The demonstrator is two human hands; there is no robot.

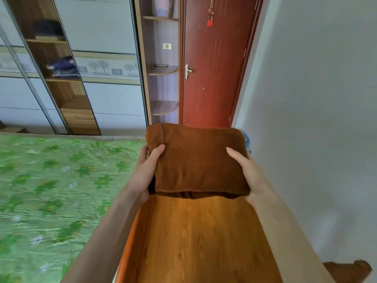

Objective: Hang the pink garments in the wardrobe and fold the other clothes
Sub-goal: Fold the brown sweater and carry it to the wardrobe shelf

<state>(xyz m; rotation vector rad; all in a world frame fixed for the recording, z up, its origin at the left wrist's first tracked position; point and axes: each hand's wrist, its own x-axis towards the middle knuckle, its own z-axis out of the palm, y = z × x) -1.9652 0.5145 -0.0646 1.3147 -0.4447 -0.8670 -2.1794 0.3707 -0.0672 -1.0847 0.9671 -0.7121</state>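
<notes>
Both arms extended, left grip (145,170) and right grip (247,172) apparently clasping inward

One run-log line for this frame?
stage: folding | item: folded brown garment | left hand: gripping left edge | right hand: gripping right edge | under it: wooden surface

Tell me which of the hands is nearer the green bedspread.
Left. The left hand grips the folded brown garment on the side beside the green bedspread; the right hand grips the wall side.

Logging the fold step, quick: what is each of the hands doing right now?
Left hand: closed on the left edge of the folded brown garment.
Right hand: closed on the garment's right edge.
</notes>
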